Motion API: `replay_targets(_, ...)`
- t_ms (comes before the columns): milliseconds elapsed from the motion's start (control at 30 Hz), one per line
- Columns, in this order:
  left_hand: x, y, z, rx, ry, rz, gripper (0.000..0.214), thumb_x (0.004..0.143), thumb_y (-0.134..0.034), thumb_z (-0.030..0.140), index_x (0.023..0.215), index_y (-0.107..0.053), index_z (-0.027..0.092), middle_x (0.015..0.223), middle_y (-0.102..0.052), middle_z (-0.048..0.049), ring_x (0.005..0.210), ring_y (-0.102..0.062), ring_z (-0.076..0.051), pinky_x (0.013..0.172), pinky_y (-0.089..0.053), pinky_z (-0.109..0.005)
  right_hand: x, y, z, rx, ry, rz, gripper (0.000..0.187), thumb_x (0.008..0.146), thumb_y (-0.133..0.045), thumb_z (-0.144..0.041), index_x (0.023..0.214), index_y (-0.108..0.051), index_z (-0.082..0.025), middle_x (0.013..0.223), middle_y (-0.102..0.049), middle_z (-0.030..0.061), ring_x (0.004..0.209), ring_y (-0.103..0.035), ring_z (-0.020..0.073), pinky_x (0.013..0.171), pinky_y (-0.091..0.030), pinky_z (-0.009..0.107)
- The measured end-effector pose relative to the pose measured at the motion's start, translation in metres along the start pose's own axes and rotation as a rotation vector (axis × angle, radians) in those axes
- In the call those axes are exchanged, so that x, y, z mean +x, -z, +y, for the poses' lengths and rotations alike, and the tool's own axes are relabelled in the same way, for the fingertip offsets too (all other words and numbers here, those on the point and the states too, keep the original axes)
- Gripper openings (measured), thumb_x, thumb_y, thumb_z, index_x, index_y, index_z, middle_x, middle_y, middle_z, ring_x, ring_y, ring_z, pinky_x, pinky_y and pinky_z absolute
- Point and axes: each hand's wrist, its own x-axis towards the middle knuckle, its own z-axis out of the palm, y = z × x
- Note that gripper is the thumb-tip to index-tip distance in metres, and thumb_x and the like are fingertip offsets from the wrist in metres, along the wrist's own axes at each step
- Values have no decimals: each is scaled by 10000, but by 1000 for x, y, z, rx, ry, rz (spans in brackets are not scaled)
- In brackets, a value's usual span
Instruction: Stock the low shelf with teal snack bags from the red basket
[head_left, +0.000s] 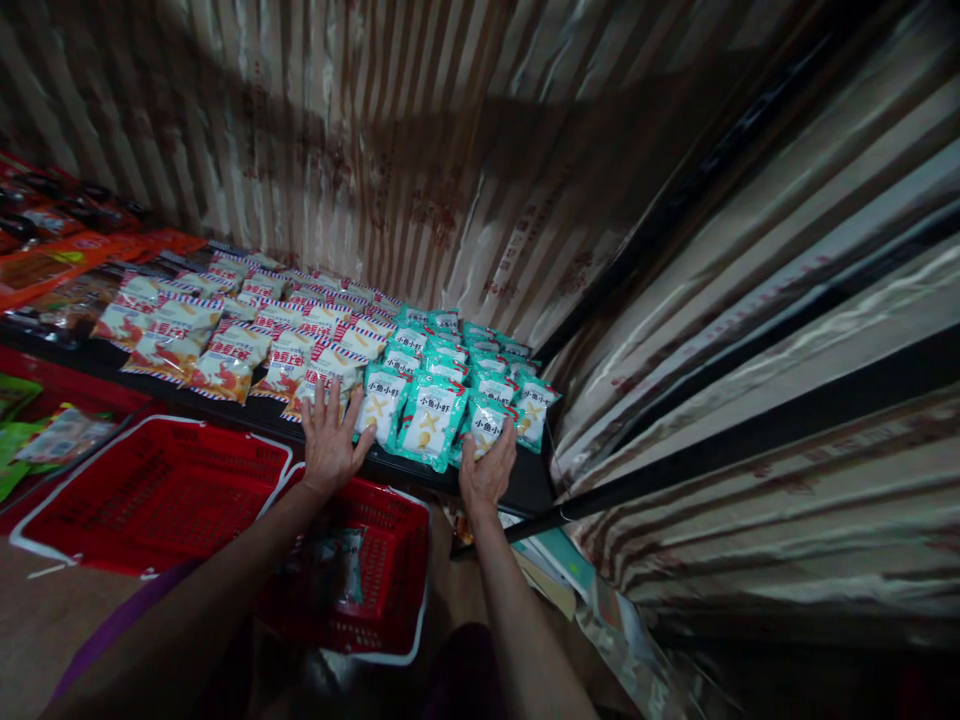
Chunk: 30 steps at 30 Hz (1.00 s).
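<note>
Rows of teal snack bags (433, 415) with white fronts lie on the right part of a black shelf (517, 485). Beside them to the left are several white snack bags (174, 335) with striped edges. My left hand (330, 440) rests with fingers spread where the two kinds meet, touching the front white bag (330, 370) and the edge of a teal bag (381, 405). Around the lower part of a front teal bag (489, 415) is my right hand (487, 472), thumb on its left side and fingers on its right.
Below the shelf stand two red baskets (217, 440) with white rims; the nearer one (397, 570) has some packets in it. Orange packages (67, 262) lie at the far left. Striped curtain (420, 150) hangs behind, and a dark bar (600, 505) slants at the right.
</note>
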Motion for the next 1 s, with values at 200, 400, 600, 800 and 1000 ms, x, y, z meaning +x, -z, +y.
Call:
replay_targets(200,1,1,1,-12,17,-1,575,878,-486,411,1413,-397,223,1562,-146,-117,1440,-45,-334,1127,-93,-588,6,0,1,-25,-1,-56,704,895,-360,-503,1453,-213,-99,1491,-283,210,1392,-223,315,1076,-281,535)
replay_targets(400,2,2,2,-6,11,4,562,886,-470,410,1407,-407,209,1563,-131,-127,1440,-49,-336,1123,-93,-595,4,0,0,-20,-35,-121,709,888,-377,-512,1453,-238,-108,1467,-338,207,1353,-302,322,1056,-315,520)
replay_targets(600,2,3,3,1,5,18,553,888,-472,416,1393,-428,193,1562,-136,-137,1441,-47,-332,1127,-92,-583,5,3,0,32,-50,-72,834,848,-429,-577,1455,-184,-60,1494,-280,224,1389,-244,307,1095,-272,494)
replay_targets(800,2,2,3,2,11,11,548,894,-460,414,1391,-431,184,1562,-123,-142,1441,-45,-330,1129,-83,-577,5,7,-2,65,-114,-82,885,814,-467,-586,1453,-177,-46,1480,-302,239,1358,-311,323,1078,-296,477)
replay_targets(1000,1,2,2,-14,22,1,559,893,-460,418,1402,-414,195,1566,-103,-128,1441,-48,-328,1132,-70,-574,4,6,-3,8,-155,-117,823,814,-474,-565,1456,-215,-121,1376,-464,209,1225,-468,330,983,-381,480)
